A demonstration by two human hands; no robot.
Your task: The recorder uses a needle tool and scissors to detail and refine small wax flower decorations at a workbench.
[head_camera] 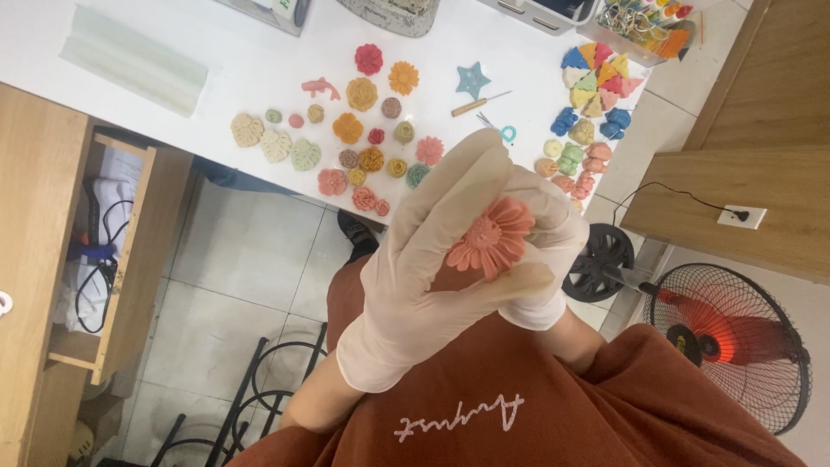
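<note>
1. The left hand (424, 259), in a pale cream latex glove, is raised in front of the rust-brown shirt (553, 406), fingers long and curled round the coral-pink daisy-shaped moulded flower (490, 238).
2. The right hand (540, 229), gloved the same, sits just behind the flower and presses in from the far side; both hands are grasping it, though how the right fingers close is mostly hidden, so I can only say they wrap its back.
3. The flower faces the camera, petals fanned out, ribbed centre showing, held in the air well apart from the white tabletop (259, 60).
4. Beyond the flower, on the tabletop, lies a spread of small moulded pieces: an orange daisy shape (403, 77), a deep pink rose shape (368, 59), and three cream leaf shapes (275, 143).
5. Just beyond the flower lies a teal star-shaped piece (472, 79), with a wooden-handled tool (477, 105) beside it.
6. Further from the flower, toward the tabletop's corner, is a cluster of coloured triangular wedges (596, 79) and small blue pieces (564, 120).
7. Off to one side of the flower, on the tiled floor, stands a black-caged fan with a red hub (735, 346).
8. On the other side, a wooden drawer (112, 259) hangs open with cables inside.
</note>
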